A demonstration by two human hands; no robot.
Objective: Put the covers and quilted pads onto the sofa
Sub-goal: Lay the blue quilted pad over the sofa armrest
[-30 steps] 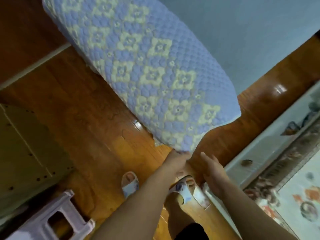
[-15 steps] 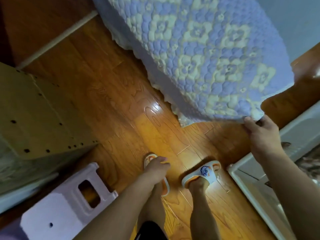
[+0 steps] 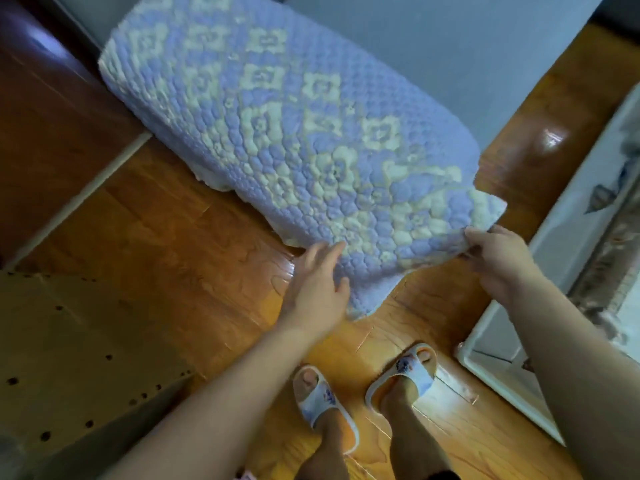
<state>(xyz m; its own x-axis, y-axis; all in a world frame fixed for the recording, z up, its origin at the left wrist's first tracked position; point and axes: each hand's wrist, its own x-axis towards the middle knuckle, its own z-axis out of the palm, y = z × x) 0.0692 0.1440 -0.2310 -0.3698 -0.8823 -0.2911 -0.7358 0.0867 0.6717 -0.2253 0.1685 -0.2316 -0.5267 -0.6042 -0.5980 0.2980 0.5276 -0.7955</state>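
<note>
A quilted pad (image 3: 294, 133), lilac with cream flower diamonds, lies draped over a long sofa cushion that runs from the upper left down toward me. Its near end hangs loose above the wooden floor. My right hand (image 3: 498, 261) pinches the pad's near right corner. My left hand (image 3: 317, 289) rests flat against the pad's near left edge, fingers spread, holding nothing. A plain grey-blue surface (image 3: 433, 46) shows behind the pad; whether it is part of the sofa I cannot tell.
Glossy wooden floor (image 3: 173, 244) lies below. A perforated cardboard sheet (image 3: 69, 358) is at the left. A white low table (image 3: 571, 244) with a patterned runner stands at the right. My feet in slippers (image 3: 323, 400) stand at the bottom.
My left hand rose from near my feet to the pad's near left edge. My right hand kept hold of the pad's corner. The view shifted so more of the pad shows.
</note>
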